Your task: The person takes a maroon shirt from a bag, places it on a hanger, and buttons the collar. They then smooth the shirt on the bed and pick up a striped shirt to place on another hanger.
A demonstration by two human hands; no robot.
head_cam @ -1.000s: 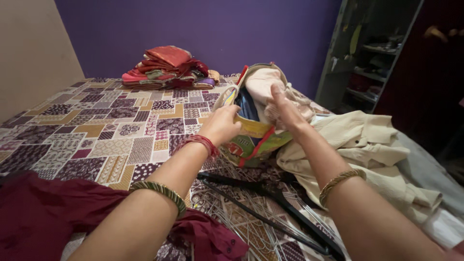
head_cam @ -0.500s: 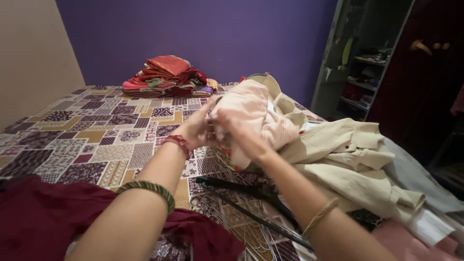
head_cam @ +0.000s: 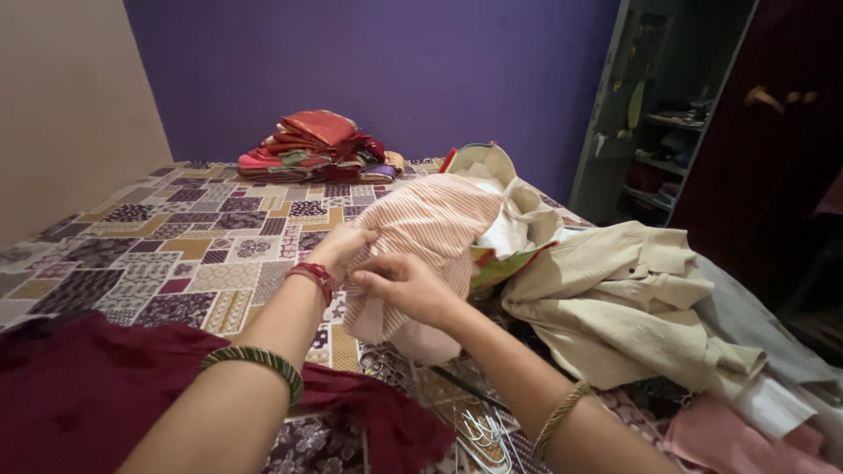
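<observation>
Both of my hands grip a pale pink striped garment (head_cam: 430,228) over the bed. My left hand (head_cam: 344,247) pinches its left edge; a red bangle sits on that wrist. My right hand (head_cam: 404,283) clutches the cloth's lower front. The garment trails back into a yellow and green cloth bag (head_cam: 496,263) lying on its side behind it, with more pale clothes showing at the bag's mouth (head_cam: 496,189). Wire and black hangers (head_cam: 479,421) lie on the bed under my right forearm.
A patchwork bedsheet (head_cam: 202,237) covers the bed. Folded red clothes (head_cam: 312,145) are stacked at the far edge by the purple wall. A cream shirt (head_cam: 632,298) lies at the right, a maroon cloth (head_cam: 97,395) near me. An open cupboard (head_cam: 667,123) stands to the right.
My right hand pulled the striped garment out of the bag and my left hand let go of the bag's rim to take the cloth. Both hands have drawn it down toward me.
</observation>
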